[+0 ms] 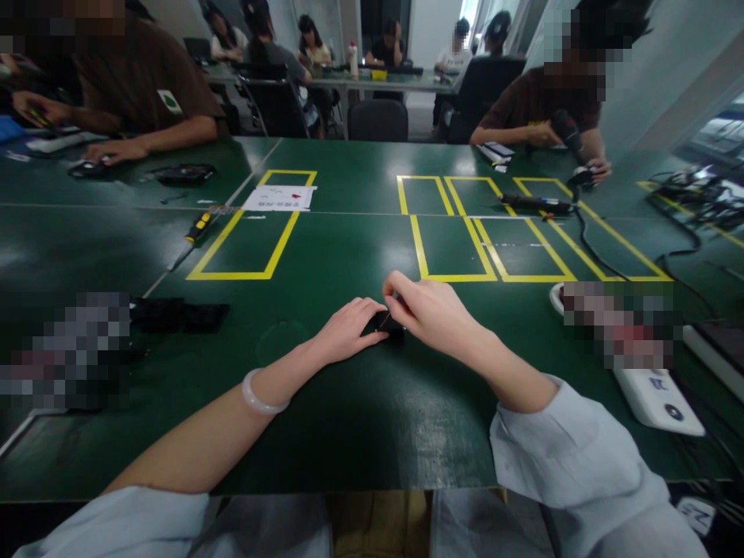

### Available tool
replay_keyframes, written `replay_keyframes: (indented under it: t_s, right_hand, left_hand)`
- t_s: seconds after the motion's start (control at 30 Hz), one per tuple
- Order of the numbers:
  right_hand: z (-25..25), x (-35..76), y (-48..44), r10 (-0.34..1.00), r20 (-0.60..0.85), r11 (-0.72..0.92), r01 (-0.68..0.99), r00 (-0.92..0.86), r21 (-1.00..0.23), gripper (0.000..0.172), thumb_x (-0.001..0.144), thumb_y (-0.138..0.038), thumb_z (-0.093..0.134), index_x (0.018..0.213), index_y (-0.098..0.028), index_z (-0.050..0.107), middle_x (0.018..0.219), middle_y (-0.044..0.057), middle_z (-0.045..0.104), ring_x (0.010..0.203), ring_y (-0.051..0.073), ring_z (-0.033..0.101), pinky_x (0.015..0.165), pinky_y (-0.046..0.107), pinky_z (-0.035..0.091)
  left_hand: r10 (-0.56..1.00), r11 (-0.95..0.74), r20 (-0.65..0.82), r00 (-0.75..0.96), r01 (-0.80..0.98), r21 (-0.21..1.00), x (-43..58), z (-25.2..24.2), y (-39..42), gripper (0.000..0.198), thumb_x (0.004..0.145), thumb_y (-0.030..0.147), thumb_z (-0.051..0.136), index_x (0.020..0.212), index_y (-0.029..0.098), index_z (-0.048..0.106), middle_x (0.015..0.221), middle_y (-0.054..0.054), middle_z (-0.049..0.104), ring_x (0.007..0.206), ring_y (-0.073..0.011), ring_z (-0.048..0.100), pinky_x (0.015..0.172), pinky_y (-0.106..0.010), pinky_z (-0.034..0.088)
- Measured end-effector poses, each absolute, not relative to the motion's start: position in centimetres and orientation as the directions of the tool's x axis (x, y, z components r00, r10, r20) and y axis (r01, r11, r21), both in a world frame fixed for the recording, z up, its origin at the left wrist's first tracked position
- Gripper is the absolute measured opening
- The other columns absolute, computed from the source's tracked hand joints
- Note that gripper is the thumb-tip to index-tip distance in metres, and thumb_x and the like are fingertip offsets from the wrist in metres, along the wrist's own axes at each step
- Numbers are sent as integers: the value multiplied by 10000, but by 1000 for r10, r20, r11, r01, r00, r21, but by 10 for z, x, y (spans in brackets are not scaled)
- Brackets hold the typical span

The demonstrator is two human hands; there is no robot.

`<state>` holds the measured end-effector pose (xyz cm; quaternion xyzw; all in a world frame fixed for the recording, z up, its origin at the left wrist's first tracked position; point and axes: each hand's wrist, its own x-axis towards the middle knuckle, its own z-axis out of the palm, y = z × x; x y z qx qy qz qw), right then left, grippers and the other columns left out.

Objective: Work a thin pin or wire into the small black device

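Part (pixel 384 322): small, black, mostly hidden

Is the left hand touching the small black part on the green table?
Touching. The head view shows the left hand with its fingertips on the small black part, leaving no gap; the right hand grips it too.

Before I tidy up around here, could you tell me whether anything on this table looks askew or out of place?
Little stands out. The white paper sheet overlaps the edge of its yellow taped box, and a yellow-black tool lies across that box's line. Both hands, left hand and right hand, rest on a small black part.
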<state>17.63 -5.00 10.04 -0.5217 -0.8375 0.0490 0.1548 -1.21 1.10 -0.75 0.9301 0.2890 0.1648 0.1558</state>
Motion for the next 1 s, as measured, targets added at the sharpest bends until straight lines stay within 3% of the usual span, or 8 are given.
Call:
replay_keyframes:
  t_s: [0.4, 0.53, 0.73, 1.0]
  right_hand:
    - [99, 163, -47, 887, 161, 455, 880, -434, -137, 260, 972, -311, 325, 1035, -187, 544, 750, 11, 678, 617, 139, 578, 565, 265, 247]
    - [98, 159, -45, 886, 148, 450, 892, -439, -50, 269, 980, -317, 315, 1038, -186, 543, 748, 26, 692, 648, 155, 617, 568, 275, 244]
    - [102, 153, -43, 885, 136, 438, 896, -445, 78, 315, 986, -375, 323, 937, -180, 566, 700, 80, 691, 701, 210, 662, 593, 290, 271]
    - [108, 152, -45, 830, 119, 552, 832, -545, -44, 200, 960, -237, 351, 1073, -179, 506, 814, 30, 707, 666, 162, 637, 564, 282, 263]
  left_hand:
    - [598, -780, 222, 770, 495, 382, -14, -13, 13, 407, 907, 509, 516, 1108, 155, 520, 1132, -130, 589, 1067, -296, 556, 922, -461, 470]
    - [588, -787, 230, 775, 484, 381, -14, -13, 12, 448, 910, 508, 511, 1174, 147, 501, 1178, -141, 579, 1101, -302, 544, 947, -468, 457]
    - [597, -773, 205, 775, 489, 404, -15, -11, 12, 396, 909, 488, 519, 1119, 153, 543, 1131, -128, 607, 1031, -295, 573, 901, -458, 481]
    - [614, -750, 228, 756, 468, 468, -14, -9, 10, 338, 884, 411, 576, 1126, 178, 545, 1173, -102, 603, 1106, -290, 561, 949, -445, 471]
